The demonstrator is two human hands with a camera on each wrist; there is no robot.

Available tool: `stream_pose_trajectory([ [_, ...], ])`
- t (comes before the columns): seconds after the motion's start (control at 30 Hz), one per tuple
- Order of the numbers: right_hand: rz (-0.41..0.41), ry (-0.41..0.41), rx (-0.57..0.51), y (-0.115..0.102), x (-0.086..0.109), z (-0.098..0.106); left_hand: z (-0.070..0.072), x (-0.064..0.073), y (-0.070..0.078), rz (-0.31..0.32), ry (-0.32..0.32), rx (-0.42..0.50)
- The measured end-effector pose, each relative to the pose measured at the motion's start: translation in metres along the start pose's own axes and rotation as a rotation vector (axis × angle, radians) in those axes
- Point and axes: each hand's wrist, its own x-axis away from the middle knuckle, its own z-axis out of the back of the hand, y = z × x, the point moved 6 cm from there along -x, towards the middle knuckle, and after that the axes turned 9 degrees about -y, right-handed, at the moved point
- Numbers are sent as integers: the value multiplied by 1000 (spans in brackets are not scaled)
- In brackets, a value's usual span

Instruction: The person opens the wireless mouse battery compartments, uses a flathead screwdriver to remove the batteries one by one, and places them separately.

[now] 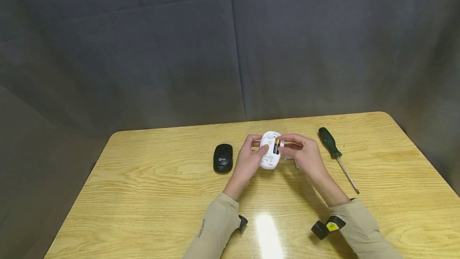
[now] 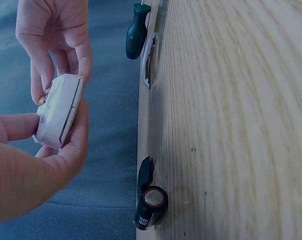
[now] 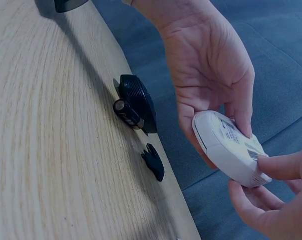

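Note:
Underside up, a white computer mouse [image 1: 267, 163] is held above the table, its battery bay uncovered. My left hand [image 1: 248, 159] grips its left side, thumb across the underside and fingers beneath. A battery [image 1: 276, 146], dark with a copper end, sits in the bay. My right hand [image 1: 305, 155] pinches at this battery with thumb and forefinger. In the left wrist view, right fingertips are at the copper end. From the right wrist, the mouse's shell [image 3: 211, 137] shows between both hands, the right thumb on the underside near its edge.
A black computer mouse [image 1: 223, 155] lies on the wooden table [image 1: 154, 195] left of my hands. Beside it lies a loose battery [image 3: 125, 112], with a small black piece [image 3: 153, 162] nearby. A white cover [image 2: 148, 62] lies under my right hand; a green-handled screwdriver [image 1: 328, 141] lies farther right.

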Motion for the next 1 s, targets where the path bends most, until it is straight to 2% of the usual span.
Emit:
stream_pose_trajectory([
  [0.3,75,11,-23,-2,0,-3,2,1,-3,21,30,-11],
  [0.4,84,14,4,-2,0,-3,1,0,-3,25,26,-2],
  [0.63,104,19,148,-2,0,-3,-2,0,-3,35,6,-4],
  [0.8,128,28,178,-5,1,-3,-3,0,-4,45,-11,-11],
  [1.0,198,30,239,-12,2,-6,-2,-1,-6,51,2,-18],
])
